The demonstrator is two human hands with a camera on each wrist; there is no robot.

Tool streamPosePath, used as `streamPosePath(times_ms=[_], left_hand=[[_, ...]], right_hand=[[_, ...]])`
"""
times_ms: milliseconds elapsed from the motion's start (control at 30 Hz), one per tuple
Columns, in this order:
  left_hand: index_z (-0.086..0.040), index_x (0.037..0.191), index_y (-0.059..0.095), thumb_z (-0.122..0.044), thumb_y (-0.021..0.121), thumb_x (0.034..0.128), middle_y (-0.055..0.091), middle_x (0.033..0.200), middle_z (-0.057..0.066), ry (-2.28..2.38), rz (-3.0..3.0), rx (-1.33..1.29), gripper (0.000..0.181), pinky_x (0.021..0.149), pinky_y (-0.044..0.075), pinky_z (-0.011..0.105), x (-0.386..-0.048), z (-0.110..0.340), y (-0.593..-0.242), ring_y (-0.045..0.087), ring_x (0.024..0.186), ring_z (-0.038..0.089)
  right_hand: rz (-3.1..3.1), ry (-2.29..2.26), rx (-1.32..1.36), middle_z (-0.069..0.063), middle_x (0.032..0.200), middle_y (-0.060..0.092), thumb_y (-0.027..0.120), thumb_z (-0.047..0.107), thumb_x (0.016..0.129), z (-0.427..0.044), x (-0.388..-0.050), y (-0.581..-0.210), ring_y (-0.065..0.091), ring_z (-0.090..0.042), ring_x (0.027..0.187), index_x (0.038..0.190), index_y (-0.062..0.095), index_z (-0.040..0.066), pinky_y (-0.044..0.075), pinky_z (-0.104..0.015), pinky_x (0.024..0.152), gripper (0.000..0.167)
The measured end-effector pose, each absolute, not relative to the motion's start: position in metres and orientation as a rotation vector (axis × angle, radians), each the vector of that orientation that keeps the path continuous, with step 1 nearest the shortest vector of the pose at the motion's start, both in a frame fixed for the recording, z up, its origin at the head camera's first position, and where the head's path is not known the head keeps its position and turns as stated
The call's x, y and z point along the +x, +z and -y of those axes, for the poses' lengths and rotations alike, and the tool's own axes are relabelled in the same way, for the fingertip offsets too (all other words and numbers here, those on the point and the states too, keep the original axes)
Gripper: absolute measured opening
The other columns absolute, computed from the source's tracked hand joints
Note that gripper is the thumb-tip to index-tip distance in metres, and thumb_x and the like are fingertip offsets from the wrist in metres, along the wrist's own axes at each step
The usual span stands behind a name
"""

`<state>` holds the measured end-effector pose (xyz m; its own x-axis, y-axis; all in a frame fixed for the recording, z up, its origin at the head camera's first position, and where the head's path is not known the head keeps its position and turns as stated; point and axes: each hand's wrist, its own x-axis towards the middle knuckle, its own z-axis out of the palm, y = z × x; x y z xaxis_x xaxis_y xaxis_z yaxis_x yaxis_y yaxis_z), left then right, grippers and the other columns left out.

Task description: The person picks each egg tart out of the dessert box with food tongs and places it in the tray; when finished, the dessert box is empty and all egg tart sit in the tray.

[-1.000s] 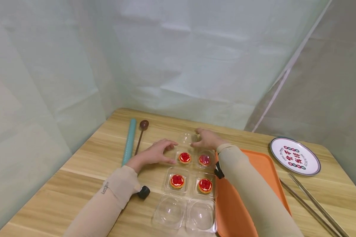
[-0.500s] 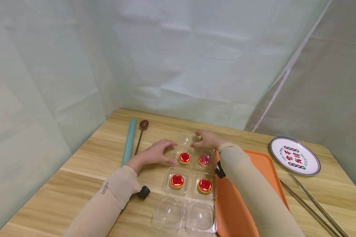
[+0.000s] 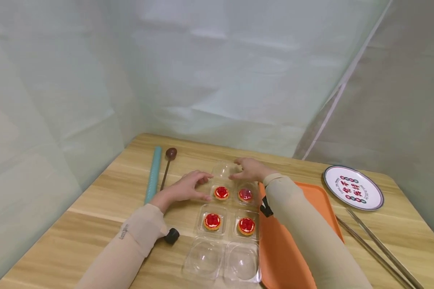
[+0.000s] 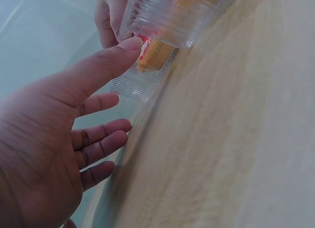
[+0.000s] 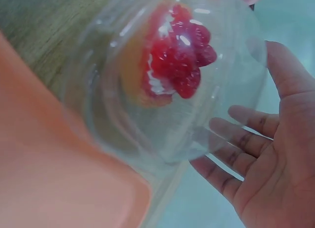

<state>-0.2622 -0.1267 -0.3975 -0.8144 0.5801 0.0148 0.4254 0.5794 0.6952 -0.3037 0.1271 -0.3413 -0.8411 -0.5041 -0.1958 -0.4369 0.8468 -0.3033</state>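
Observation:
My left hand point(image 3: 189, 186) is beside the back-left clear plastic box point(image 3: 213, 193), its thumb tip close to the box's edge in the left wrist view. That box holds a red-topped tart point(image 3: 221, 193), and its clear lid point(image 3: 222, 169) lies folded back behind it. To the right, my right hand point(image 3: 250, 170) hovers at this lid with fingers spread, gripping nothing visible. In the right wrist view the open hand point(image 5: 266, 144) is behind a clear lid point(image 5: 231, 105) covering a tart point(image 5: 179, 55). Whether the fingertips touch plastic I cannot tell.
Nearer stand two open boxes with tarts point(image 3: 212, 221), their empty lids point(image 3: 203, 259) folded toward me. An orange tray point(image 3: 285, 249) lies under my right forearm. Farther right are a plate point(image 3: 353, 188) and metal tongs point(image 3: 379, 249); left, a teal rod point(image 3: 153, 174) and brown spoon point(image 3: 170, 154).
The head view has turned slightly, shifting everything a little left. The back-left lid seems to have moved slightly leftward between the hands. Both hands hold nearly the same pose.

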Motion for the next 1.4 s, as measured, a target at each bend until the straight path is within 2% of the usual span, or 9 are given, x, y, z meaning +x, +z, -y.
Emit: streamPosePath(times_ms=[400, 567, 767, 1100, 1400], left_hand=[[-0.009, 0.144, 0.041, -0.034, 0.078, 0.0793, 0.051, 0.136, 0.018, 1.08, -2.609, 0.827, 0.078, 0.105, 0.042, 0.053, -0.264, 0.146, -0.392, 0.05, 0.124, 0.036], [-0.009, 0.143, 0.042, -0.035, 0.078, 0.0785, 0.05, 0.137, 0.017, 1.034, -2.683, 0.825, 0.078, 0.099, 0.047, 0.052, -0.266, 0.151, -0.382, 0.052, 0.121, 0.034], [-0.012, 0.143, 0.043, -0.035, 0.078, 0.079, 0.049, 0.139, 0.015, 1.006, -2.727, 0.842, 0.076, 0.098, 0.047, 0.053, -0.263, 0.147, -0.372, 0.051, 0.121, 0.032], [-0.017, 0.141, 0.047, -0.039, 0.08, 0.0752, 0.046, 0.143, 0.013, 0.895, -2.879, 0.891, 0.077, 0.108, 0.034, 0.062, -0.253, 0.132, -0.358, 0.041, 0.132, 0.037], [-0.012, 0.137, 0.052, -0.042, 0.083, 0.0712, 0.05, 0.139, 0.013, 0.719, -2.962, 1.027, 0.078, 0.114, 0.026, 0.057, -0.252, 0.108, -0.353, 0.04, 0.133, 0.035]], right_hand=[[-2.791, -0.422, -0.857, -0.023, 0.139, 0.051, 0.066, 0.039, 0.088, -0.118, -0.296, -0.327, 0.054, -0.036, 0.125, 0.14, 0.04, -0.007, 0.042, -0.045, 0.109, 0.073], [-2.782, -0.459, -0.864, -0.019, 0.145, 0.047, 0.067, 0.038, 0.088, -0.114, -0.291, -0.315, 0.052, -0.036, 0.127, 0.143, 0.039, -0.003, 0.041, -0.045, 0.109, 0.074], [-2.767, -0.474, -0.84, -0.014, 0.148, 0.044, 0.066, 0.04, 0.088, -0.115, -0.285, -0.309, 0.051, -0.034, 0.129, 0.144, 0.038, 0.001, 0.041, -0.044, 0.11, 0.074], [-2.779, -0.467, -0.872, -0.012, 0.146, 0.047, 0.068, 0.043, 0.087, -0.121, -0.274, -0.303, 0.051, -0.033, 0.129, 0.143, 0.041, 0.005, 0.041, -0.046, 0.109, 0.073], [-2.812, -0.398, -0.908, -0.012, 0.143, 0.05, 0.067, 0.043, 0.087, -0.133, -0.262, -0.302, 0.052, -0.03, 0.128, 0.143, 0.042, 0.006, 0.042, -0.047, 0.108, 0.072]])
